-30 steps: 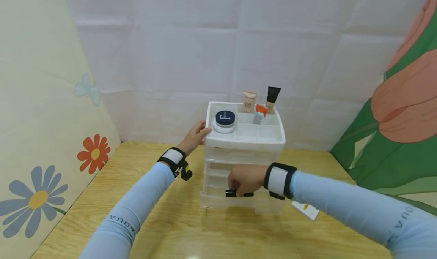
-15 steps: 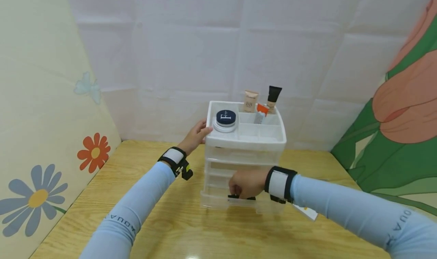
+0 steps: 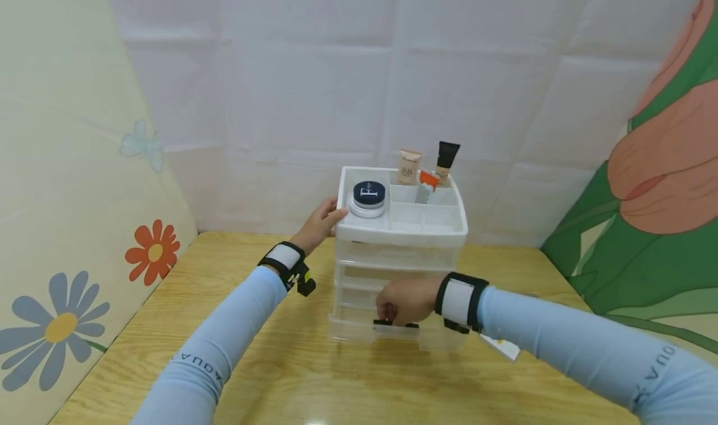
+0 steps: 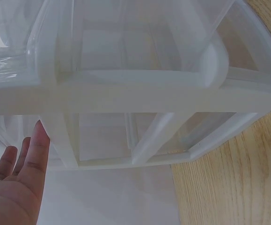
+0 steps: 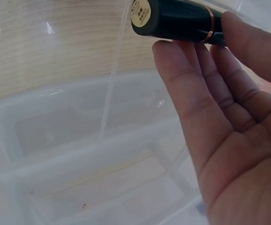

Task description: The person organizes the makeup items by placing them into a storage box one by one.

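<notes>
Head view: clear plastic drawer organizer (image 3: 399, 269) stands on wooden table (image 3: 291, 362), near the back wall. Top tray holds a round compact (image 3: 367, 195) at left; two tubes (image 3: 445, 161) and a small orange-capped item (image 3: 427, 185) sit in the rear compartments. Left hand (image 3: 322, 221) rests on the tray's left edge, fingers straight and together against the plastic. Right hand (image 3: 402, 301) is at the bottom drawer front, thumb and fingers pinching a black lipstick tube (image 3: 392, 323) at the drawer's lip. Right wrist view: lipstick tube (image 5: 177, 21) lies sideways at the fingertips, gold end cap facing left, over the open clear drawer (image 5: 93, 154). Right forearm crosses the organizer's front right corner and partly hides a white card (image 3: 502, 347) on the table. Floral panel close on left, green one on right; open table in front.
</notes>
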Motion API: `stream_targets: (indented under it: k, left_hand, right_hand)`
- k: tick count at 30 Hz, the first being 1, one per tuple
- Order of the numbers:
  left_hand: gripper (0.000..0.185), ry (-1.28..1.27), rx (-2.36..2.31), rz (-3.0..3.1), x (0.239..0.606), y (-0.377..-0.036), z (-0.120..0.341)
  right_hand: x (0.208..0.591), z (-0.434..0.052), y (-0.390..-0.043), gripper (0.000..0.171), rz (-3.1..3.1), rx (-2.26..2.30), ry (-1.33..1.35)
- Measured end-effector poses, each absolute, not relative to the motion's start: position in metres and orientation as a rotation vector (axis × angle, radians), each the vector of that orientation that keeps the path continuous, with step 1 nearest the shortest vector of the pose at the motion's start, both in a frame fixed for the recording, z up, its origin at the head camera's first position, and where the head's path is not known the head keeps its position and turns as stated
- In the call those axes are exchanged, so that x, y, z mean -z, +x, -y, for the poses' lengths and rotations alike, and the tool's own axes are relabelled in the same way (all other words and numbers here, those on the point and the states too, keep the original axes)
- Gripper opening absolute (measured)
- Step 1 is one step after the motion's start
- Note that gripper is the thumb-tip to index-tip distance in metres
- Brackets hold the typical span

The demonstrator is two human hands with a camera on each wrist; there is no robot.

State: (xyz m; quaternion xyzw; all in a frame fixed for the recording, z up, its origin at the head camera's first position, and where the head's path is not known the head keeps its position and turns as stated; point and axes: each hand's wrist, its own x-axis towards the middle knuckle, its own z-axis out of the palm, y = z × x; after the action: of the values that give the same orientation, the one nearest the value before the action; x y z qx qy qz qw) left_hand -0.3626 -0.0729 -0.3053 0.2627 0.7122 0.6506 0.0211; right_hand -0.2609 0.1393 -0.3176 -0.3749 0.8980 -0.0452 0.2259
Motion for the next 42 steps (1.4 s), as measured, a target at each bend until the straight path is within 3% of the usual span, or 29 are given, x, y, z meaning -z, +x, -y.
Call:
stream_targets:
  k: [12,26,42]
  left_hand:
    - [0.05,0.825,-2.03,-2.198,0.305,-0.361,0.072]
    - [0.052,0.784,-2.002,-2.205,0.304,-0.36,0.073]
    - [0.053,0.789,-1.965,-2.207,0.291,-0.345,0.073]
  right_hand:
    - [0.302,-0.144,-0.255,0.016,-2.471,0.153,-0.968]
    - [0.262,-0.164,-0.243,0.017,-2.518,0.259,-1.088]
    - [0.221,-0.229,-0.222,0.009,-2.662,0.378,-1.063]
